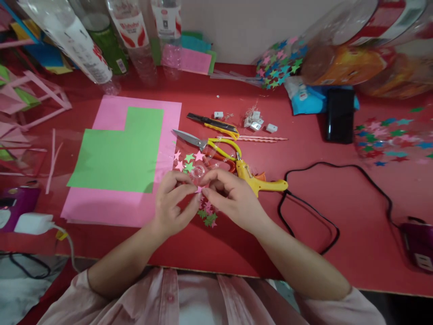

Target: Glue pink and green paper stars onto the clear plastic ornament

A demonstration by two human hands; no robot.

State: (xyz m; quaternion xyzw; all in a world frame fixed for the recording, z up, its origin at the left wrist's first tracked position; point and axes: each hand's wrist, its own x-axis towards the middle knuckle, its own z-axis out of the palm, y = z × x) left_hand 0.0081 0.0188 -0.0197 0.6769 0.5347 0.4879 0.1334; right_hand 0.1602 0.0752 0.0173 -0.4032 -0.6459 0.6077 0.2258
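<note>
Between my fingertips is a small pink paper star (199, 190). My left hand (176, 201) pinches it from the left, and my right hand (233, 198) pinches it from the right. Just beyond my hands lie several pink and green paper stars (188, 161) beside a clear ring-shaped roll (198, 172). Closer to me, under my hands, is a small heap of pink and green stars (208, 214). A yellow glue gun (262, 183) rests right of my right hand. Yellow-handled scissors (206, 143) lie ahead, partly over an orange-red handle.
Pink sheets (111, 210) with a green sheet (122, 158) on top lie left. Ahead are a utility knife (214, 123) and small white lights (253, 121). Plastic bottles (130, 36) line the back. A phone (340, 115) and black cord (321, 164) are right.
</note>
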